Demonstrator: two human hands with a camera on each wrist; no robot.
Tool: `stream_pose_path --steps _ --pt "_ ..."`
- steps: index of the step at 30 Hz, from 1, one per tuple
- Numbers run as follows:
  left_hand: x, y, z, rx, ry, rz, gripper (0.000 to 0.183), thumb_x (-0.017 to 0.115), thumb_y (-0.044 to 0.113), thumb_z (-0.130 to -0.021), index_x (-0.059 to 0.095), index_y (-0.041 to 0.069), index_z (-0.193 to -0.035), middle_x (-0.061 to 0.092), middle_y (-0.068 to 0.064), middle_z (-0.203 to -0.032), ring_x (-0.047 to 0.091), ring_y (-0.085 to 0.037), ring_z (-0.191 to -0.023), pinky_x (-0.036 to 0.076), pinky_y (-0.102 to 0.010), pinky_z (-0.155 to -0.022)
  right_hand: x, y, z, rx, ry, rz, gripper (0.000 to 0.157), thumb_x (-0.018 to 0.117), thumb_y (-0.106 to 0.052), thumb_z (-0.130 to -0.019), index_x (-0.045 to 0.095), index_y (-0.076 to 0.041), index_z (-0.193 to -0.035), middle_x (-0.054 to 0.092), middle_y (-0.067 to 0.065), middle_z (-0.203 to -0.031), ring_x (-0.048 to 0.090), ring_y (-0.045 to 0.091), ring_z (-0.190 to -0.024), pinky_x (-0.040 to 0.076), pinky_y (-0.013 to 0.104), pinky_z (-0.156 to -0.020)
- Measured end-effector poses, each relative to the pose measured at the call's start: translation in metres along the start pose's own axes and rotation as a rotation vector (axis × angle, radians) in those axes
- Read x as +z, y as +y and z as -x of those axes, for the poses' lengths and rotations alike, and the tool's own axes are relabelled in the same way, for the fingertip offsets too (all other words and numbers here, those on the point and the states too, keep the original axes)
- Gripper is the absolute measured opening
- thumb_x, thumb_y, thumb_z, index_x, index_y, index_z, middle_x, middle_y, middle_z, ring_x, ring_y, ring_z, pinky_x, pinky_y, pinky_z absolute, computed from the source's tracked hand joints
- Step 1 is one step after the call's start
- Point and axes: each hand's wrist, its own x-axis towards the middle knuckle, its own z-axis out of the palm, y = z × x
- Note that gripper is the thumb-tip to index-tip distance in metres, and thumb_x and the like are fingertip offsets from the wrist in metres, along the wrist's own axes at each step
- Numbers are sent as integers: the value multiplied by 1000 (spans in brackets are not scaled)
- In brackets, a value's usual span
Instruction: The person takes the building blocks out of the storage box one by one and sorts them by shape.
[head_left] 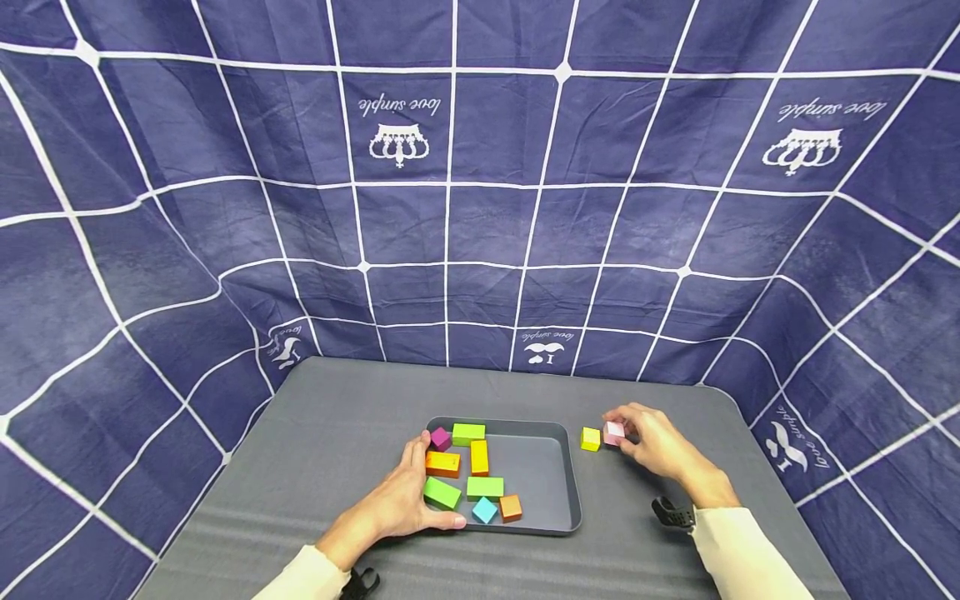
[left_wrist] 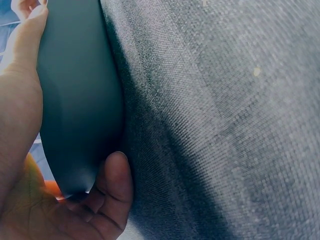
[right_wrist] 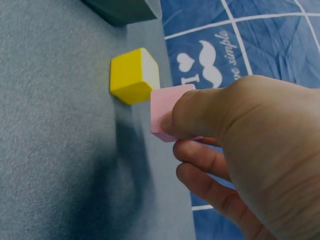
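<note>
My left hand grips the left end of a shallow grey tray, thumb along the near wall and fingers at the left side. The left wrist view shows the tray's dark outer wall close to the thumb and curled fingers. On the right, my right hand pinches a pink cube between thumb and fingers. Beside the pink cube is a yellow cube, just outside the tray's right wall. Whether the pink cube touches the table or the yellow cube, I cannot tell.
In the tray's left half lie several blocks: a magenta cube, green blocks, an orange block, a yellow-orange block, a cyan cube and a small orange cube. A blue grid-patterned cloth rises behind the grey table.
</note>
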Motion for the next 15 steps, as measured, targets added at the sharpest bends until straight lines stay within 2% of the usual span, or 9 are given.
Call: stream_pose_path --steps 8,15 --pt "0 0 0 8 3 -2 159 108 65 -74 19 -12 -180 35 -34 -180 59 -47 -157 47 -62 -131 9 10 4 33 -44 -25 39 90 9 -84 83 0 -121 82 5 -108 76 16 -85 64 32 -80" --pt "-1 1 1 -1 1 1 159 108 66 -74 19 -12 -180 35 -34 -179 59 -47 -157 47 -62 -131 17 14 6 47 -72 -25 39 91 11 -83 84 -3 -119 79 -1 -104 68 4 -84 61 28 -78"
